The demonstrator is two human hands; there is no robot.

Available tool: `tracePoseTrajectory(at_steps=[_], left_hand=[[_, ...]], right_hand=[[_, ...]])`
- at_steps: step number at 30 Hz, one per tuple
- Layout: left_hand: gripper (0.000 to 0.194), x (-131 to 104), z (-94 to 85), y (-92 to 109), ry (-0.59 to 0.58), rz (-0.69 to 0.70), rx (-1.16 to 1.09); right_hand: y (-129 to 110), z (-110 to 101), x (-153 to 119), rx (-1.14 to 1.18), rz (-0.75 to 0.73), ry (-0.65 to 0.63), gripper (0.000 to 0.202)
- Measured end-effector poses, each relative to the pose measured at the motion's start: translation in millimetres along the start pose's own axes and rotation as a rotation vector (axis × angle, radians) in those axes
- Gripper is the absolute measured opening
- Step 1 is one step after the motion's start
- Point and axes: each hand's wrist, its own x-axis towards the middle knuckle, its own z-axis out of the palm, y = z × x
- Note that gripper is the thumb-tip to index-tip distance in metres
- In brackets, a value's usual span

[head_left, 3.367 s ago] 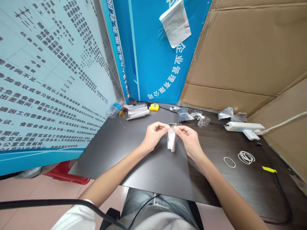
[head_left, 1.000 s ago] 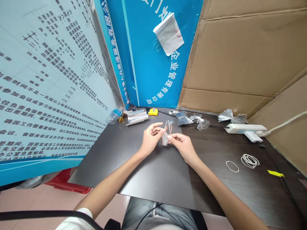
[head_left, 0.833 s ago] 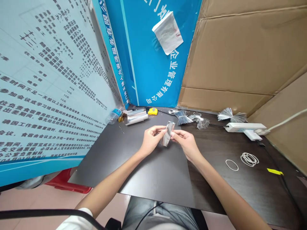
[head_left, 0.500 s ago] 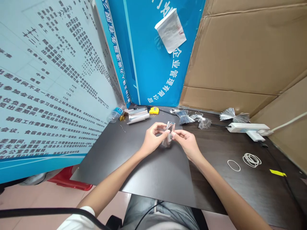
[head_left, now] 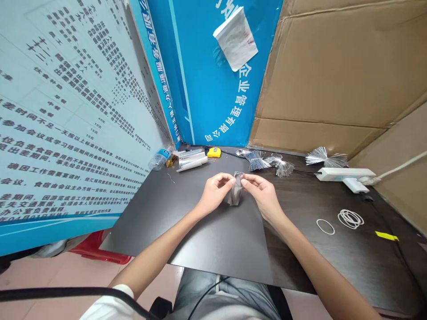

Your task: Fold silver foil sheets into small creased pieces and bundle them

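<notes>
Over the grey mat, a narrow bundle of shiny silvery film [head_left: 235, 194] stands roughly upright between my hands. My left hand [head_left: 214, 192] pinches its left edge near the top, thumb against fingers. Opposite it, my right hand [head_left: 263, 193] grips the right edge between thumb and forefinger. The lower end of the film hangs free below the fingertips. Beyond my right hand lie fanned silver foil bunches [head_left: 258, 161], gathered at the middle.
A clear bottle [head_left: 160, 158], silvery rolls [head_left: 192, 162] and a yellow tape measure [head_left: 214, 152] sit at the back left. Rightward are a white power strip [head_left: 345, 174], white rubber bands [head_left: 350, 219] and a yellow strip [head_left: 386, 235]. The grey mat [head_left: 213, 249] covers the table's left part.
Both hands have stayed on the film. The right fingers have shifted slightly upward along its edge, and the film looks darker and turned a little. The camera view has moved slightly.
</notes>
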Motion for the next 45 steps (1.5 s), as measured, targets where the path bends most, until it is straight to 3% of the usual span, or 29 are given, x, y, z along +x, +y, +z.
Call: tracePoseTrajectory(at_steps=[6, 13, 18, 24, 35, 45], left_hand=[[0.027, -1.5, 1.7, -2.3, -0.035, -0.013, -0.023], [0.025, -4.1, 8.5, -4.2, 0.003, 0.008, -0.066], [0.041, -6.5, 12.6, -0.5, 0.018, -0.032, -0.159], [0.027, -6.3, 12.4, 1.6, 0.042, -0.037, -0.129], [0.026, -7.2, 12.0, 2.3, 0.067, -0.033, -0.118], [0.021, -8.3, 8.9, 2.4, 0.086, 0.061, 0.003]], right_hand=[[0.8, 1.2, -0.9, 0.070, 0.061, 0.014, 0.047], [-1.5, 2.6, -2.7, 0.094, 0.028, -0.020, 0.040], [-0.1, 3.7, -4.0, 0.083, 0.008, -0.005, 0.039], [-2.4, 3.9, -5.0, 0.042, -0.043, -0.017, 0.034], [-2.8, 4.5, -5.9, -0.019, -0.085, -0.018, 0.033], [-1.8, 5.9, -6.3, -0.073, -0.147, -0.005, 0.029]])
